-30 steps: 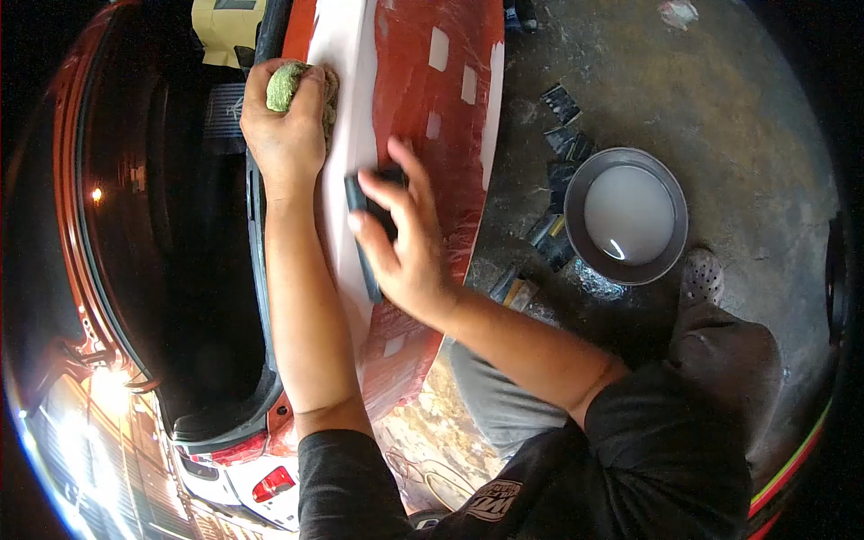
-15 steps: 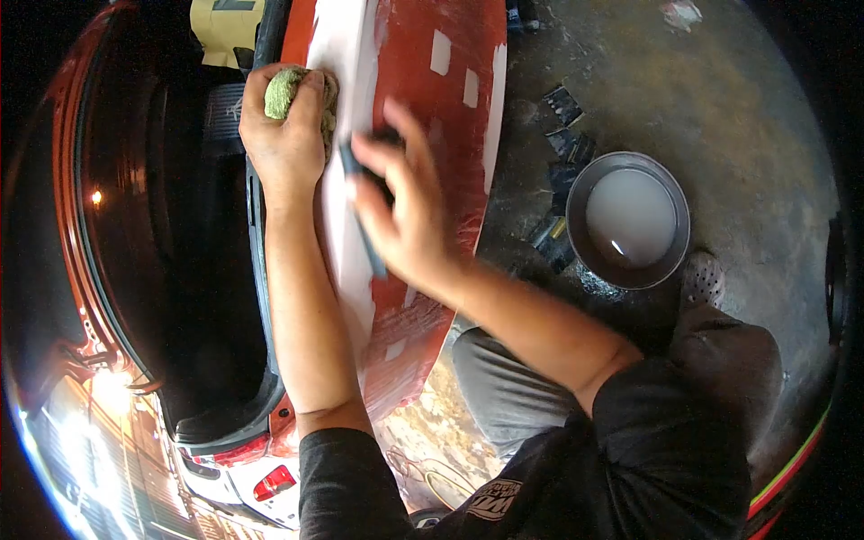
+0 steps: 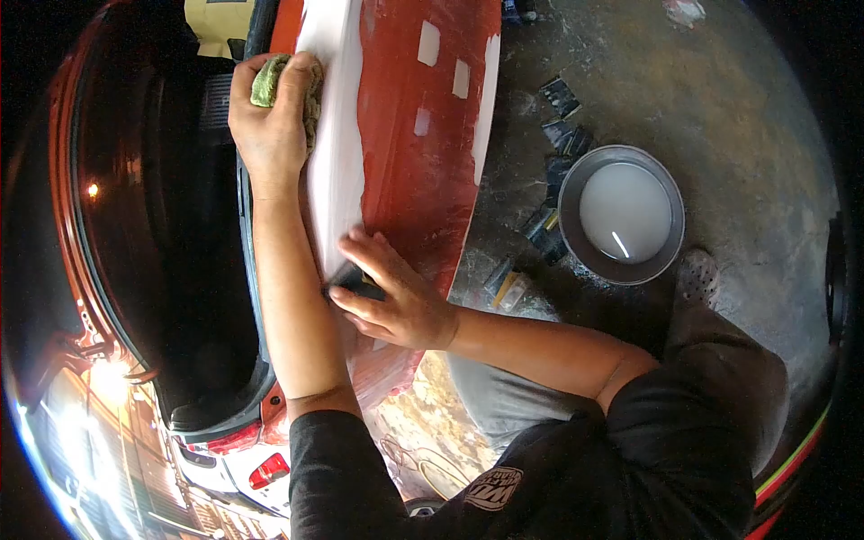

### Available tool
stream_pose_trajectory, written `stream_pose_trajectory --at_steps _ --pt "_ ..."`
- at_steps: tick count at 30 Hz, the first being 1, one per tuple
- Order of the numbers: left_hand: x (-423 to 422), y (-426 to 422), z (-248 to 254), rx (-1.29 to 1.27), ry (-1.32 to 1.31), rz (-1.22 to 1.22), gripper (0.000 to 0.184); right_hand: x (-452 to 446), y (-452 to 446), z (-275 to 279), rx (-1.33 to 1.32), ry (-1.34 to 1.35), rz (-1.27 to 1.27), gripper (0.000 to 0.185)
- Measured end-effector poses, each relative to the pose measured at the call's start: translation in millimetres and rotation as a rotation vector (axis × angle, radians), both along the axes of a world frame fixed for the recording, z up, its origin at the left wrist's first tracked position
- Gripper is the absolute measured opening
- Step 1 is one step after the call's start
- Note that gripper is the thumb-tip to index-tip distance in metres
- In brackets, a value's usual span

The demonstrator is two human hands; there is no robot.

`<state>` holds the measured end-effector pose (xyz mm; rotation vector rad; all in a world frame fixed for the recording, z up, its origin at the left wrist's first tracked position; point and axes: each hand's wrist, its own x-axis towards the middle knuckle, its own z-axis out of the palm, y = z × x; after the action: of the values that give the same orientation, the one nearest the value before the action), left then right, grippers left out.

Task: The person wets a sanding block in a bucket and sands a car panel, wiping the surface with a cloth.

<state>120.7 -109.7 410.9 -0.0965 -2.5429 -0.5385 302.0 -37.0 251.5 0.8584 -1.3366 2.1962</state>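
Note:
My left hand (image 3: 273,117) is closed round a crumpled green cloth (image 3: 266,83) at the inner edge of a red car panel (image 3: 405,135). A long strip of white filler or primer (image 3: 331,117) runs along that panel, with a few small pale patches further out. Lower down, my right hand (image 3: 396,301) presses a black sanding block (image 3: 358,281) against the white strip, close beside my left forearm. The fingers lie over the block, so much of it is hidden.
A round metal basin (image 3: 576,247) of cloudy liquid stands on the concrete floor (image 3: 747,117) to the right. Several dark sandpaper pieces (image 3: 562,97) lie beside it. A shoe (image 3: 698,277) is close to the basin. The car's dark opening (image 3: 198,270) lies on the left.
My right hand has slid the sanding block down along the white strip, towards my body. My left hand, still gripping the cloth, has shifted slightly up and left in view.

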Motion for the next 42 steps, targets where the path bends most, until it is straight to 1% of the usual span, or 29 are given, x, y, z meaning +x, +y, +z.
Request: stream_pose_trajectory --at_steps 1,2,3,5,7,8,9,11,12,14,15,17,20,22,25,26,29,32,36,37,39,42 --pt "0 2 -1 -0.037 0.004 0.028 0.046 -1 3 -13 -0.009 0.047 0.035 0.073" --pt "0 0 -1 -0.07 -0.017 0.046 0.054 -6 9 -20 -0.019 0.092 0.068 0.074" --pt "-1 -1 -1 -0.1 -0.037 0.062 0.063 -19 11 -28 -0.026 0.06 0.052 0.07" --pt "7 16 2 -0.121 -0.118 0.093 0.07 -56 39 -30 -0.055 -0.146 -0.037 0.068" --pt "17 26 9 -0.341 -0.138 0.13 0.075 -102 59 -35 -0.088 -0.366 -0.145 0.071" --pt "22 29 11 -0.453 -0.156 0.151 0.078 -126 70 -38 -0.158 -0.429 -0.207 0.072" --pt "28 30 12 -0.501 -0.147 0.137 0.08 -146 81 -39 -0.228 -0.492 -0.271 0.074" --pt "44 28 10 -0.596 -0.13 0.111 0.085 -168 108 -33 -0.306 -0.524 -0.377 0.065" --pt "55 30 11 -0.637 -0.157 0.136 0.09 -179 116 -35 -0.316 -0.521 -0.421 0.064" --pt "80 35 11 -0.631 -0.192 0.204 0.091 -197 124 -47 -0.297 -0.525 -0.522 0.062" --pt "92 35 10 -0.627 -0.21 0.236 0.091 -200 128 -56 -0.165 -0.594 -0.567 0.067" --pt "120 27 8 -0.647 -0.226 0.262 0.092 -210 122 -66 -0.478 -0.648 -0.382 0.076" --pt "160 19 7 -0.638 -0.26 0.314 0.091 -213 128 -76 -0.562 -0.755 -0.237 0.087" --pt "182 18 7 -0.631 -0.291 0.351 0.089 -216 131 -79 -0.572 -0.797 -0.211 0.089" --pt "203 12 1 -0.67 -0.216 0.319 0.087 -224 135 -77 -0.601 -0.813 -0.19 0.091" --pt "204 10 -3 -0.639 -0.179 0.311 0.083 -227 137 -77 -0.612 -0.811 -0.188 0.092" --pt "191 9 -9 -0.525 -0.152 0.368 0.079 -236 144 -77 -0.611 -0.824 -0.184 0.093" --pt "174 22 -8 -0.527 -0.158 0.467 0.073 -247 148 -76 -0.634 -0.825 -0.195 0.093" --pt "130 34 -10 -0.524 -0.089 0.451 0.072 -253 149 -80 -0.637 -0.855 -0.211 0.092" --pt "117 32 -9 -0.56 -0.102 0.451 0.073 -255 148 -82 -0.639 -0.874 -0.209 0.093" --pt "84 45 -6 -0.474 -0.112 0.43 0.073 -257 148 -89 -0.641 -0.91 -0.212 0.095" --pt "36 50 -3 -0.394 -0.122 0.366 0.073 -265 146 -111 -0.493 -0.95 -0.34 0.098"
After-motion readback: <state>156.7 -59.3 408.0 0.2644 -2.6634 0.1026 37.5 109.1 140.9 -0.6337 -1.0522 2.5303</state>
